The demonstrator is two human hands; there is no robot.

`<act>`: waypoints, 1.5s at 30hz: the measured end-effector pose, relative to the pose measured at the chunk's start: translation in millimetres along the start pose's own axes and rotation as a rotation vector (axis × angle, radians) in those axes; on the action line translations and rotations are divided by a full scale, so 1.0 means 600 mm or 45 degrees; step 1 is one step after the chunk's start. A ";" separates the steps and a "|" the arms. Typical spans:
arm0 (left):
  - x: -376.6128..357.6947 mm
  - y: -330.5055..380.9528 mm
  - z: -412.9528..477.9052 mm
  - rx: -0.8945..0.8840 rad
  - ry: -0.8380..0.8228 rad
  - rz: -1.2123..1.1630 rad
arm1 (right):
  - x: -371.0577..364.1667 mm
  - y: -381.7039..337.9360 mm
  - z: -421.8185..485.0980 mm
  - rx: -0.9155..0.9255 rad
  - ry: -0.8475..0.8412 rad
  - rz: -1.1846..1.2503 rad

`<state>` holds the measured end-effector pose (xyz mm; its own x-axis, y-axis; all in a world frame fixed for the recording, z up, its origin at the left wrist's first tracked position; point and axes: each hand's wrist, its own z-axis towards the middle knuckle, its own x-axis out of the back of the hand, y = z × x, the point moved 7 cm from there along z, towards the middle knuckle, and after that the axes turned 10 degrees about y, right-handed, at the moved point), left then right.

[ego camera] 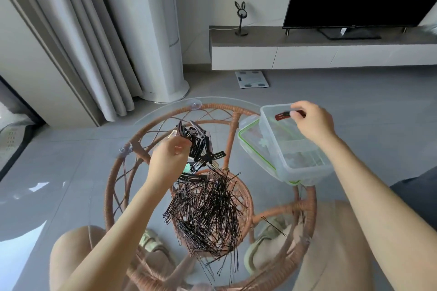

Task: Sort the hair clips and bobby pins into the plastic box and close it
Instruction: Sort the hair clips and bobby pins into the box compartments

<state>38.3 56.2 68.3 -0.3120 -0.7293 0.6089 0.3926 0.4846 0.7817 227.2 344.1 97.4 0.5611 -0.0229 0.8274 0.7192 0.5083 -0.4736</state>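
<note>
Two hands work; right hand (312, 123) fingers pinch a red hair clip (282, 116) over the plastic box (305, 168); left hand (169, 158) fingers grip black clips (201, 146) far of the bobby pins (208, 210).

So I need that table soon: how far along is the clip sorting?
Barely begun. The right hand holds a red snap clip over the open plastic box; its lid lies beneath. The left hand picks at the black clips. The bobby pin pile remains on the glass table.
</note>
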 end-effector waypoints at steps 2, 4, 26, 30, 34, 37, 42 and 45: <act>0.002 -0.007 -0.014 -0.062 -0.015 0.068 | -0.001 -0.025 -0.016 0.149 -0.027 -0.056; 0.011 -0.019 -0.040 -0.140 0.018 0.130 | 0.023 -0.071 -0.075 0.349 0.087 0.117; -0.013 -0.032 -0.190 -0.296 -0.425 0.561 | -0.087 -0.154 -0.413 0.306 -0.570 -0.005; -0.001 -0.025 -0.182 -0.238 -0.392 0.455 | -0.081 -0.140 -0.402 0.180 -0.522 0.183; 0.017 -0.014 -0.172 -0.171 -0.349 0.380 | -0.068 -0.121 -0.395 0.080 -0.413 0.297; 0.032 -0.003 -0.160 -0.155 -0.318 0.370 | -0.050 -0.113 -0.384 0.044 -0.317 0.382; 0.055 0.019 -0.145 -0.139 -0.280 0.274 | -0.029 -0.094 -0.369 -0.032 -0.265 0.444; 0.065 0.032 -0.139 -0.140 -0.249 0.239 | -0.010 -0.085 -0.356 -0.043 -0.258 0.494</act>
<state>105.9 -3.2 96.0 -0.3821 -0.5197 0.7641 0.5470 0.5393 0.6403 274.7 134.6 52.5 0.7033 0.3351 0.6270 0.4860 0.4172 -0.7680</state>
